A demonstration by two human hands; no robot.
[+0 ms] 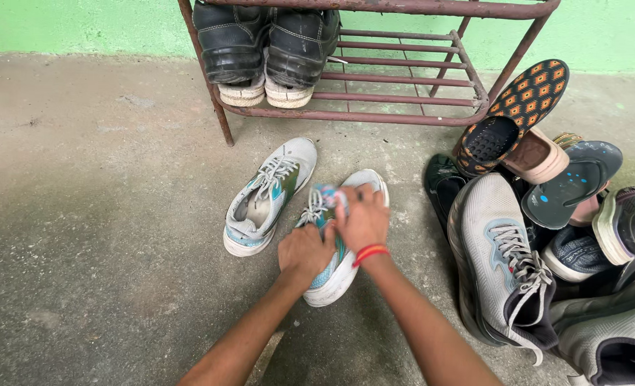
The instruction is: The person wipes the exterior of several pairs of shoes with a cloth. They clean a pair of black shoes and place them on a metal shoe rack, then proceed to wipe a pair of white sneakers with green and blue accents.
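I judge the white lace-up sneaker [346, 236] light and soft-sided; left hand [304, 251] and right hand [364, 218] both grasp its upper.

Two pale sneakers, one [269, 196] at centre, one [342, 239] under two hands [305, 251] [362, 220]; two black boots [230, 43] [299, 44] on one rack [403, 78] at top; one shoe pile [546, 236] at right.
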